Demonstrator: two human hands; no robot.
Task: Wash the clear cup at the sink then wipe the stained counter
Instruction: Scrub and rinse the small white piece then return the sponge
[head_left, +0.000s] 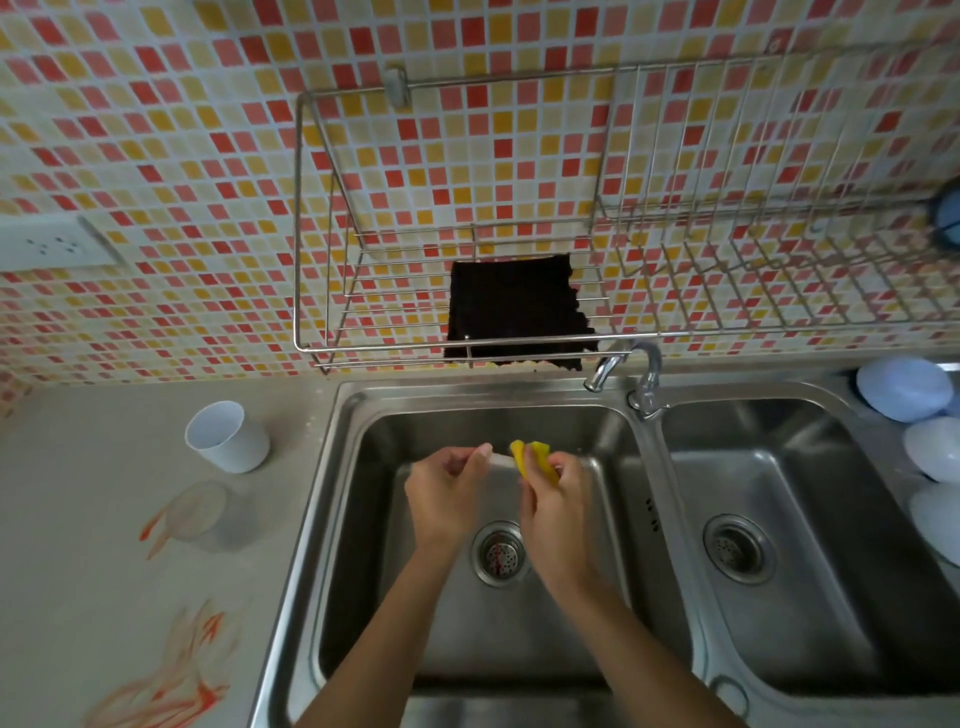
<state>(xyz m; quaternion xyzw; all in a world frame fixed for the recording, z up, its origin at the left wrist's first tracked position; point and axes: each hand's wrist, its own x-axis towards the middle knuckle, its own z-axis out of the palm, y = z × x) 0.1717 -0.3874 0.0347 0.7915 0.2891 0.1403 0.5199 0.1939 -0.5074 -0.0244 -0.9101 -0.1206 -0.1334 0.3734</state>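
Over the left basin of the steel sink (363, 431), my left hand (447, 493) grips a clear cup (500, 460). Only a pale sliver of the cup shows between my two hands. My right hand (553, 501) is shut on a folded yellow sponge (535, 457), which it presses against the cup's rim end. On the grey counter (78, 467) to the left of the sink are orange-red smears, one patch (153, 527) at mid-height and a larger one (176, 675) near the front edge.
A white cup (228, 436) stands on the counter, with a clear round cup-like thing (200, 512) in front of it. The faucet (623, 364) sits between the basins. A dark cloth (514, 312) hangs in the wire rack (322, 208). White bowls (904, 389) lie at the far right.
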